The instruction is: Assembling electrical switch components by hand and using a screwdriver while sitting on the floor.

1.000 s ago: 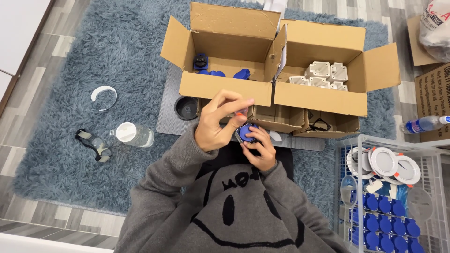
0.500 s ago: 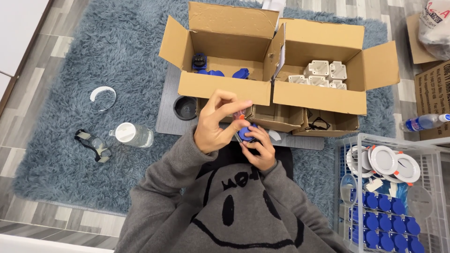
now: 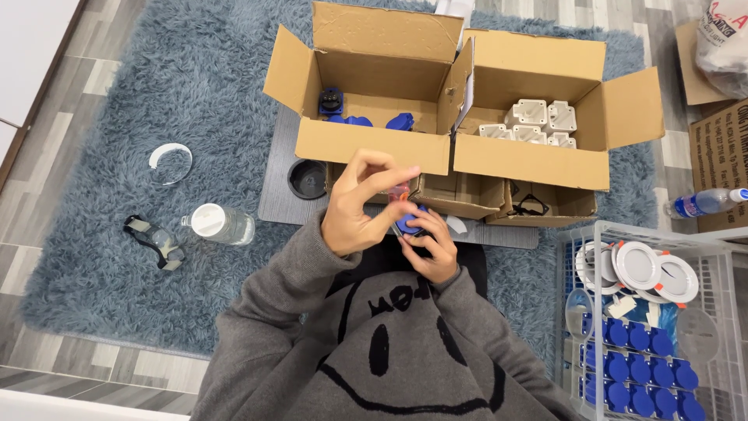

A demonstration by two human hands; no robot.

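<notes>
The left hand is raised with its fingers curled, pinching a small orange piece between thumb and forefinger, right above the blue part. The right hand grips that blue part from below, fingers wrapped around it; the two hands touch at the part. All this sits at the centre of the view, just in front of the person's chest, over the near edge of a grey mat.

At 12 o'clock from the hands stand two open cardboard boxes side by side. The left box holds a few blue parts at its back wall; the right box holds white square parts. A black cup rests on the mat at 10 o'clock.

At 9 o'clock, on the blue rug, lie a clear jar with a white lid, goggles and a white ring. At 4 o'clock a white wire basket holds white round discs and rows of blue parts. A bottle lies at 3 o'clock.
</notes>
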